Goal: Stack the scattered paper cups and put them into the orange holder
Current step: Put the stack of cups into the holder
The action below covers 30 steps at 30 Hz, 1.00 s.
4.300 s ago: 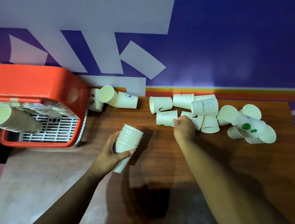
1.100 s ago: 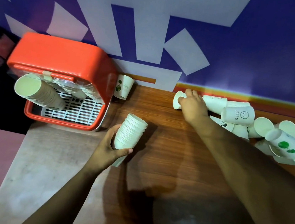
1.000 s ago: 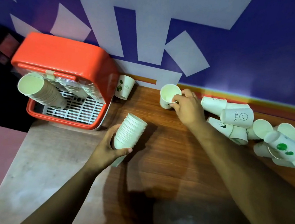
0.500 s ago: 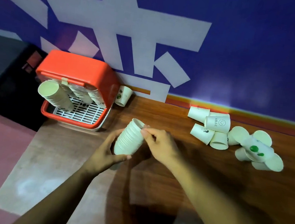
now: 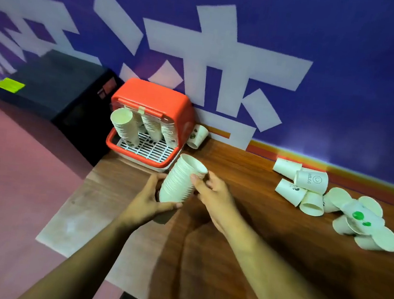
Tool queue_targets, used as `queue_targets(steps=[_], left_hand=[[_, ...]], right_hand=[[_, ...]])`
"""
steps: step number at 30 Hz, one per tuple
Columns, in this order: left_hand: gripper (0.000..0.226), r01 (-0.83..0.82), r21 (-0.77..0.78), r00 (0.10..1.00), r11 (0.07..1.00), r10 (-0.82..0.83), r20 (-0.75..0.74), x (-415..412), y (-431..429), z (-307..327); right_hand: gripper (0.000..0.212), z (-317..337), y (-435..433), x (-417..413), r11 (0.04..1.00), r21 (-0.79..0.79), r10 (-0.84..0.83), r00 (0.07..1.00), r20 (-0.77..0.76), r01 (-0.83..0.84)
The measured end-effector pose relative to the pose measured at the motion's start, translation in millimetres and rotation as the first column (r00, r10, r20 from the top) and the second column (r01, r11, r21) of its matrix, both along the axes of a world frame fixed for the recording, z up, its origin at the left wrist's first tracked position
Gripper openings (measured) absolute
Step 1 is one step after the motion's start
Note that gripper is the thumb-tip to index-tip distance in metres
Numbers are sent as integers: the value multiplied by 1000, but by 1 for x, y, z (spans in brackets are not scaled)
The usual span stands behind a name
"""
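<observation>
A tall stack of white paper cups is tilted above the table, mouth toward the wall. My left hand grips its lower end from the left. My right hand holds the stack near its rim, thumb and fingers curled on the top cups. The orange holder stands at the table's far left corner, with three rows of stacked cups hanging inside it over a white grid tray. Several loose cups lie on their sides at the right by the wall. One single cup leans beside the holder.
The wooden table meets a purple wall with white shapes. A pale mat covers the table's left part. A dark cabinet with a yellow-green sticker stands left of the holder. The floor at left is pinkish red.
My right hand picked a loose cup from the pile by the wall, brought it to the stack and now holds the stack's top. The stack tilted more toward the holder. The view swung left.
</observation>
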<state>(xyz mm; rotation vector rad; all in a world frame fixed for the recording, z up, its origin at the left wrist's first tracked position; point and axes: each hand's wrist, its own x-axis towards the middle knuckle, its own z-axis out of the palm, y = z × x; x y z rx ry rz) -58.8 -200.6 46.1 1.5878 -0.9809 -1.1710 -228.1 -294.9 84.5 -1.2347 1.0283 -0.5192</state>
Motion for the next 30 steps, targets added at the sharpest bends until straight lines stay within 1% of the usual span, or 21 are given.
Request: queue_targets(steps=[1, 2, 4, 7, 9, 10, 13, 15, 17, 20, 22, 24, 26, 30], left_hand=[[78, 8, -2, 1000, 1000, -8, -1, 11, 1, 1], [80, 17, -5, 1000, 1000, -17, 9, 22, 2, 1], [79, 33, -13, 997, 999, -32, 77, 46, 2, 3], [72, 65, -51, 967, 997, -51, 248, 88, 0, 5], [72, 117, -76, 951, 990, -90, 295, 120, -3, 3], [73, 135, -78, 947, 988, -105, 302, 136, -6, 1], [72, 164, -90, 951, 982, -133, 279, 179, -13, -6], [73, 168, -111, 963, 980, -139, 232, 200, -19, -13], [72, 167, -120, 975, 979, -146, 165, 215, -26, -20], [70, 194, -138, 980, 971, -185, 77, 228, -41, -25], [67, 220, -144, 975, 965, -219, 25, 234, -52, -28], [62, 227, -146, 974, 963, -227, 19, 239, -65, -32], [61, 217, -126, 976, 968, -211, 57, 245, -78, -41], [64, 184, -91, 976, 979, -171, 135, 246, -94, -56]], right_hand=[[29, 1, 2, 8, 1000, 5, 19, 999, 26, -19], [31, 2, 5, 17, 999, 20, 29, 998, 53, -31], [45, 2, 6, 36, 998, 43, 36, 996, 76, -39], [55, 2, 10, 72, 998, 51, 37, 997, 65, -40], [72, -3, 12, 101, 999, 38, 30, 999, 46, -32], [76, -4, 13, 117, 999, 24, 24, 999, 27, -25], [72, -12, 10, 158, 999, -49, 8, 997, -80, -12], [68, -20, 7, 180, 999, -26, -24, 998, -58, 22], [73, -26, 2, 196, 999, 19, -51, 999, -16, 51], [79, -35, -12, 212, 997, -9, -72, 997, -24, 72], [77, -42, -23, 219, 997, -20, -81, 995, -52, 80], [71, -49, -35, 223, 995, -29, -96, 993, -74, 94], [67, -58, -46, 227, 994, -48, -99, 992, -75, 96], [73, -74, -58, 231, 992, -38, -125, 987, -104, 122]])
